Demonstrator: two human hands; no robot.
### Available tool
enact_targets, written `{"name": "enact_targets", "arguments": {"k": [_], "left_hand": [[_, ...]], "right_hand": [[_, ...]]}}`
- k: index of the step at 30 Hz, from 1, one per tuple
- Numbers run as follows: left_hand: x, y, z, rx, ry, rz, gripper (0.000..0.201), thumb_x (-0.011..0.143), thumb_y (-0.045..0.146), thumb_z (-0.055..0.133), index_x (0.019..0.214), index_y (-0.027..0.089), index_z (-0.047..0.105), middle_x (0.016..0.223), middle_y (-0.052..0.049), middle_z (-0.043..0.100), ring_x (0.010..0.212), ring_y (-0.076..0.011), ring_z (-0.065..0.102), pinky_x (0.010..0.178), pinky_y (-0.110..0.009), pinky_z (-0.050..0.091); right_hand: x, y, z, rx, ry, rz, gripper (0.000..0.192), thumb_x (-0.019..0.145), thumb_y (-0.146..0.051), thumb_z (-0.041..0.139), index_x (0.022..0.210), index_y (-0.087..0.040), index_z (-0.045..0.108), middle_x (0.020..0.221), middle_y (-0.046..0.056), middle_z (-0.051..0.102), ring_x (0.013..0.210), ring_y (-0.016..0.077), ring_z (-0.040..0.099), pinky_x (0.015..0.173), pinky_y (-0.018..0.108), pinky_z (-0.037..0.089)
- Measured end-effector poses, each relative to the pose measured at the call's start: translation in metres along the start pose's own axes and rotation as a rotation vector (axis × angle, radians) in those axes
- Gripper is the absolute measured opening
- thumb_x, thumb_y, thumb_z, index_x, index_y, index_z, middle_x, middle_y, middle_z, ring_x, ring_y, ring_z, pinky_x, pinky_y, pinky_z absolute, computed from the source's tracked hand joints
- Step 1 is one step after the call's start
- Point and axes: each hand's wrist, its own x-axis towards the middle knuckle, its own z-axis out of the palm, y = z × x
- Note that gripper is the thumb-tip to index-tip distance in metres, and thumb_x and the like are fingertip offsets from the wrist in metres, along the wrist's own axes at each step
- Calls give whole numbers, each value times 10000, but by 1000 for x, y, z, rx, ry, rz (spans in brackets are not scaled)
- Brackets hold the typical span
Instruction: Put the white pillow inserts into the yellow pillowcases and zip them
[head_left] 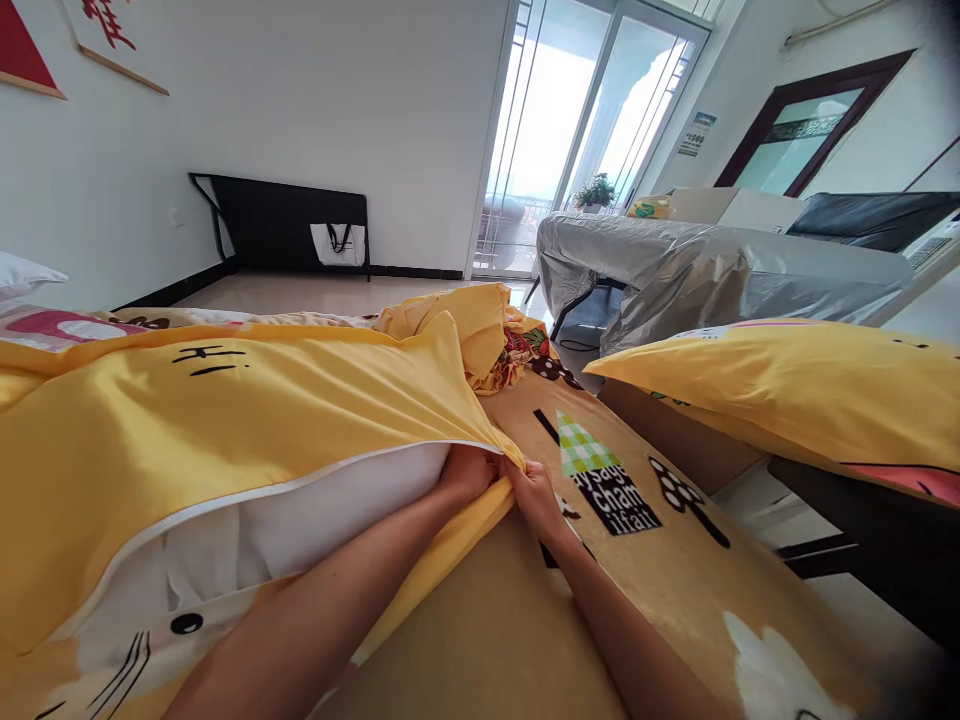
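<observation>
Item: yellow duvet cover (225, 420) with white inner quilt (315, 510), lying along the left side of the bed (675, 590).

Opening: a white-edged slit runs from the lower left up to its end near the middle of the bed; the quilt shows inside it.

Left hand (469, 472): reached into the end of the opening, fingers closed on fabric there; whether it holds quilt, cover or both cannot be told.

Right hand (534, 492): just beside the left, pinching the cover's edge from outside at the same end.

Handling note (judgement): both hands meet at the closing end of the slit, so the work appears to be settling the quilt into that end or seating the closure. It would go best with the outer layer held taut while the inner corner is pushed fully home, the white edge kept straight and free of trapped quilt.

Also present: yellow pillow (795, 390) at the bed's right edge; bunched yellow fabric (465, 330) at the far end; a silver-covered worktop (675, 270) beyond.

Not legible: any zip slider or fastening; fingertips of both hands, buried in cloth; the cover's left and near portions, cut off by the frame.
</observation>
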Motion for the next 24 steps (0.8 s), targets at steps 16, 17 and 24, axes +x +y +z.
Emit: {"name": "enact_targets", "arguments": {"k": [16, 17, 24], "left_hand": [[3, -4, 0, 44, -2, 2, 181, 692, 122, 634, 863, 172, 666, 1125, -79, 685, 1102, -285, 591, 1048, -401, 420], [3, -5, 0, 42, 0, 1, 185, 686, 134, 647, 865, 177, 671, 1126, -77, 685, 1105, -288, 592, 1053, -404, 419], [3, -7, 3, 45, -20, -15, 113, 707, 115, 595, 756, 166, 683, 966, -73, 725, 1005, -284, 631, 981, -412, 477]], "right_hand": [[2, 2, -7, -479, 110, -102, 358, 826, -517, 457, 769, -196, 606, 762, 61, 606, 733, 206, 542, 669, 298, 391], [2, 1, -8, -496, 94, -102, 353, 834, -497, 439, 792, -195, 616, 802, 77, 624, 780, 220, 557, 700, 307, 399], [3, -6, -8, -411, -69, -35, 428, 854, -488, 371, 824, -192, 680, 796, 78, 680, 764, 232, 589, 668, 311, 406]]}}
